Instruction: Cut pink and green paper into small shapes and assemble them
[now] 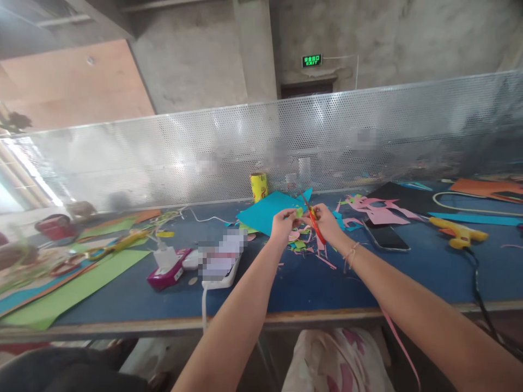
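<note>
Above the middle of the blue table, my left hand (285,224) pinches a small piece of yellow-green paper (299,212). Close beside it on the right, my right hand (323,222) is closed around orange-red scissors (317,227), whose blades point up and away from me. The blades are near the paper, but I cannot tell whether they touch it. Behind both hands lies a blue paper sheet (265,208). Beneath them, pink and green paper scraps (302,243) are scattered on the table.
A phone on a white stand (224,267) and a purple power strip (168,272) sit left. At right are a dark phone (386,235), pink cut paper (379,209) and a yellow glue gun (458,232). A yellow roll (259,187) stands before the perforated metal divider (196,155).
</note>
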Tool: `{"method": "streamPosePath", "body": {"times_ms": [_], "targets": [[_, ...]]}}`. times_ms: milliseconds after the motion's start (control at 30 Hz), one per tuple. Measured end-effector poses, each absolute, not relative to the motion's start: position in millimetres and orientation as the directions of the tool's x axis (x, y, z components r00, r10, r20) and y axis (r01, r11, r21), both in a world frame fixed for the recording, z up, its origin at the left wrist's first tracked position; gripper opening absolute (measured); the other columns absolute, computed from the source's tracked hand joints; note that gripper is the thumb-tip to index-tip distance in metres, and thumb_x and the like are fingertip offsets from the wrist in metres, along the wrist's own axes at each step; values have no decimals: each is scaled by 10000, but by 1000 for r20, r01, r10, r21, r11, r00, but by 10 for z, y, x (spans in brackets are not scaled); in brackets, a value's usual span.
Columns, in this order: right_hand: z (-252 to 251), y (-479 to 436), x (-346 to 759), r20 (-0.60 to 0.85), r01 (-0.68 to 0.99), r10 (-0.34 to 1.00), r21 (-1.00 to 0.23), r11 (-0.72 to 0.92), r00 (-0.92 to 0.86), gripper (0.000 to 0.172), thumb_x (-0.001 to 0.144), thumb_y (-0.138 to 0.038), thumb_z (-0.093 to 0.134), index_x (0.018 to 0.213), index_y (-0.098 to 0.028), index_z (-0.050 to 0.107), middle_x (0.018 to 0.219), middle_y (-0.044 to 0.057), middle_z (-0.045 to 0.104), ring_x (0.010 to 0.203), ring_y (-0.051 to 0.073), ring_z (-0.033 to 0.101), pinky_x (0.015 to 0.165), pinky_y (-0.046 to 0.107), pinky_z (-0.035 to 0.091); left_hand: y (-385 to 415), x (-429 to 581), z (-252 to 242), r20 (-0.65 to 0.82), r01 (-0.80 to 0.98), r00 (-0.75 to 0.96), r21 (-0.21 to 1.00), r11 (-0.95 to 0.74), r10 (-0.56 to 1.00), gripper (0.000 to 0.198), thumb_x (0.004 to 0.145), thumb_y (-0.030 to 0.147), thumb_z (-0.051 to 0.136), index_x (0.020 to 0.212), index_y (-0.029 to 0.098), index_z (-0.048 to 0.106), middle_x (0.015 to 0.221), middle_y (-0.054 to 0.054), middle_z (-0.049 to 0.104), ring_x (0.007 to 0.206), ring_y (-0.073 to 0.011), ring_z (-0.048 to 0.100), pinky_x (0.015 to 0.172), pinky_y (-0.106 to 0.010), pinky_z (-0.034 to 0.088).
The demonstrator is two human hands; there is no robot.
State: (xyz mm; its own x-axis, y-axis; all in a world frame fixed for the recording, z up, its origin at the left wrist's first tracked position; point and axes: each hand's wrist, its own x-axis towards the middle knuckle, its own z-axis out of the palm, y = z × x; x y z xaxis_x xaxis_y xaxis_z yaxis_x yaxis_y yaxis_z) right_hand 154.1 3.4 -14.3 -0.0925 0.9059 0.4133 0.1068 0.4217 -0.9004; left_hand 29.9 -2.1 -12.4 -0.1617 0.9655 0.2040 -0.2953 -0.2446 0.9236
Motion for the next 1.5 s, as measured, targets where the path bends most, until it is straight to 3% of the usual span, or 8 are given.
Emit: {"method": "streamPosePath", "body": {"times_ms": [267,433,500,733,1067,1500], "targets": [[-66,-35,1559,323,72,946,-944,323,-9,384,577,-358,676,768,-217,374,559,-73,460,409,73,396,403,221,314,-26,262,-150,312,-107,-95,941,-322,945,209,640,229,668,840,167,656,634,-14,604,558,-125,576,523,-248,479],[-87,15,1579,318,57,948,-946,318,-13,408,567,-360,686,779,-224,365,554,-74,468,415,77,404,395,219,322,-3,258,-134,529,215,-161,843,-493,833,71,633,156,646,684,191,681,739,-44,650,646,-140,578,619,-257,469],[-95,41,1595,337,60,942,-940,337,-7,418,566,-373,685,784,-225,360,565,-72,474,419,77,404,391,216,319,-29,274,-115,573,254,-144,810,-529,807,87,626,134,643,664,202,683,745,-43,658,692,-152,586,649,-253,462],[-90,64,1652,343,32,939,-939,344,-24,452,563,-404,692,804,-218,358,597,-67,476,414,68,398,365,197,277,-85,320,-117,497,93,21,863,-497,867,154,634,217,670,780,171,678,747,-56,669,704,-167,613,622,-256,470],[-110,107,1677,393,-30,913,-919,392,-112,473,545,-385,708,810,-217,354,646,-68,493,459,68,436,432,211,351,-67,319,-98,280,-280,-109,912,-300,954,288,558,360,725,703,125,642,596,-10,604,545,-105,557,568,-256,490],[-165,146,1663,400,13,902,-913,408,-160,426,572,-391,684,774,-225,349,589,-88,440,435,67,411,422,210,321,-73,340,-124,267,-321,-33,910,-264,963,298,524,347,750,669,132,604,660,-19,605,592,-112,563,601,-263,481]]}}
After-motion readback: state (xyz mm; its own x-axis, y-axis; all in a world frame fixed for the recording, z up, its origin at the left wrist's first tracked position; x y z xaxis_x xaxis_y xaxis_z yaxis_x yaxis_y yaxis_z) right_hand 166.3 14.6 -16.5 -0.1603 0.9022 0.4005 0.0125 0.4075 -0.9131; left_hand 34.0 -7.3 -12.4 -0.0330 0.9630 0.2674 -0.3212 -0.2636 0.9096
